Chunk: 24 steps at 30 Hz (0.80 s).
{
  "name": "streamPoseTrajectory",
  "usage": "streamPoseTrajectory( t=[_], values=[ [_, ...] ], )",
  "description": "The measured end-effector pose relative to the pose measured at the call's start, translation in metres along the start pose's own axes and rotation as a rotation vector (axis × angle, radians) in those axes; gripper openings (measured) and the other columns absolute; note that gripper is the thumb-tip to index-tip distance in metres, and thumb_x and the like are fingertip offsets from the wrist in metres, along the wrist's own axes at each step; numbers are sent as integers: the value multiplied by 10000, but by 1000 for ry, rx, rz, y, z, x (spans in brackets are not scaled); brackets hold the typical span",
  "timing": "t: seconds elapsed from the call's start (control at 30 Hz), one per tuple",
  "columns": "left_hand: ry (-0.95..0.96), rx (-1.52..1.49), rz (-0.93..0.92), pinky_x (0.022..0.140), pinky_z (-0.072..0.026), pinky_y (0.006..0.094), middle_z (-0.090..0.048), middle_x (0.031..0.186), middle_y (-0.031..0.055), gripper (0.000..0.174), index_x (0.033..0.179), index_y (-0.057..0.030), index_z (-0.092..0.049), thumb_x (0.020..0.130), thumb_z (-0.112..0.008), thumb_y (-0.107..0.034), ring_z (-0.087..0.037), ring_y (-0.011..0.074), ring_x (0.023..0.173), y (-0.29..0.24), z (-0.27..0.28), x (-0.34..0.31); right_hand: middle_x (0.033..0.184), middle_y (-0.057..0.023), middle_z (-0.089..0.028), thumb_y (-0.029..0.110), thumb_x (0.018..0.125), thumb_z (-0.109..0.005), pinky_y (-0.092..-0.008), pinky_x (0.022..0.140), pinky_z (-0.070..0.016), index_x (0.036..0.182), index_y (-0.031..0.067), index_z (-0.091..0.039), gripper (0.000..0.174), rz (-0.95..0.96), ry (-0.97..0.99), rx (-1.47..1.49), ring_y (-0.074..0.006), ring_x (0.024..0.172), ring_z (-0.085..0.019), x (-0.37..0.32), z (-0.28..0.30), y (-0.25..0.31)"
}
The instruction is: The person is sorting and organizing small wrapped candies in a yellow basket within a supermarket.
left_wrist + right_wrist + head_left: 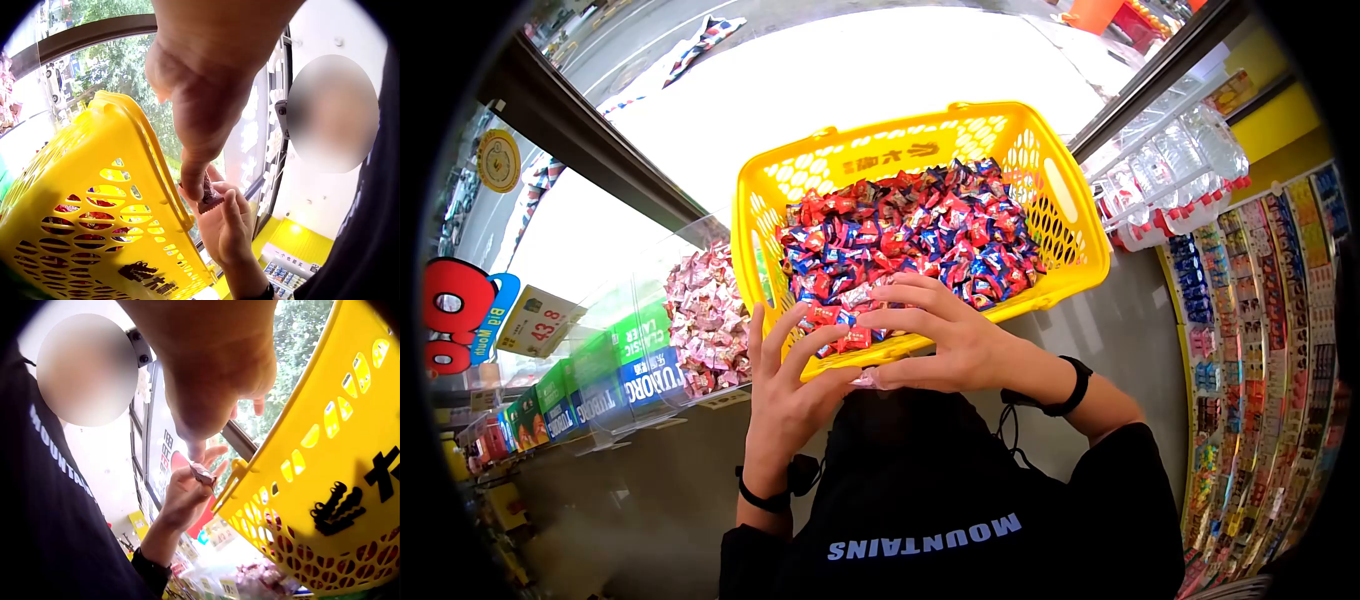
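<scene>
A yellow basket (1055,285) full of red and blue wrapped candies (910,235) stands in front of the body. At its near rim both hands meet: the left hand (792,385) and the right hand (948,340) pinch one small wrapped candy (866,378) between them, the other fingers spread above the rim. The left wrist view shows the dark wrapper (211,199) with its jagged edge between the left hand (203,119) and the right hand (228,225). In the right wrist view the candy (203,475) lies beside the basket's outer wall (300,487).
Pink wrapped candies (710,320) fill a clear bin left of the basket, beside green and blue boxes (635,360). Shelves of small packets (1250,330) line the right side. Bottles (1170,170) stand at the upper right. A window frame (600,130) crosses the upper left.
</scene>
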<state>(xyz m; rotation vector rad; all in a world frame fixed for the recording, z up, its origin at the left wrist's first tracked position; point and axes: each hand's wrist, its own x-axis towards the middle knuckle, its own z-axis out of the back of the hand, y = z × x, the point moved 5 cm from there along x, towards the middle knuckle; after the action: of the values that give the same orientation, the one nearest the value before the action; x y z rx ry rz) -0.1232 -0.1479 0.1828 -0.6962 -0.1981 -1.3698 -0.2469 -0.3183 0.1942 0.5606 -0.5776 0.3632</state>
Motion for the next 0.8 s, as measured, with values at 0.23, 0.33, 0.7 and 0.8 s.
streamPoseTrajectory(
  t=[0.23,0.33,0.7,0.8],
  values=[
    [-60,100,42,1278,-259,657,-703,1325,-41,222,858,-275,-784,698,-938,-274,-491,333,1446,-5,-1,-1,1459,-101,-621,352,877,-811,-608,1185,-394,1018,154,-734,255,-49,-57,-176,-338,1401,-545,-7,-19,-1],
    [-57,124,48,1266,-263,678,-681,1356,-47,264,932,-278,-772,724,-931,-307,-497,324,1442,-5,-3,-1,1468,-88,-627,278,879,-785,-592,1186,-398,995,134,-730,193,-61,-72,-172,-320,1392,-554,-7,-21,-4],
    [-21,164,78,1272,-266,658,-665,1382,-23,305,1031,-284,-799,751,-916,-316,-504,318,1428,-2,-3,-4,1438,-73,-636,201,880,-814,-605,1195,-405,1059,149,-746,198,-101,-62,-127,-314,1389,-568,-2,-24,-5],
    [-119,230,83,1291,-264,624,-678,1355,-7,244,982,-240,-834,754,-918,-259,-507,326,1424,10,11,-10,1442,-92,-625,215,856,-834,-602,1193,-404,1110,144,-729,284,-113,-75,-138,-318,1384,-570,-1,-26,-6]
  ],
)
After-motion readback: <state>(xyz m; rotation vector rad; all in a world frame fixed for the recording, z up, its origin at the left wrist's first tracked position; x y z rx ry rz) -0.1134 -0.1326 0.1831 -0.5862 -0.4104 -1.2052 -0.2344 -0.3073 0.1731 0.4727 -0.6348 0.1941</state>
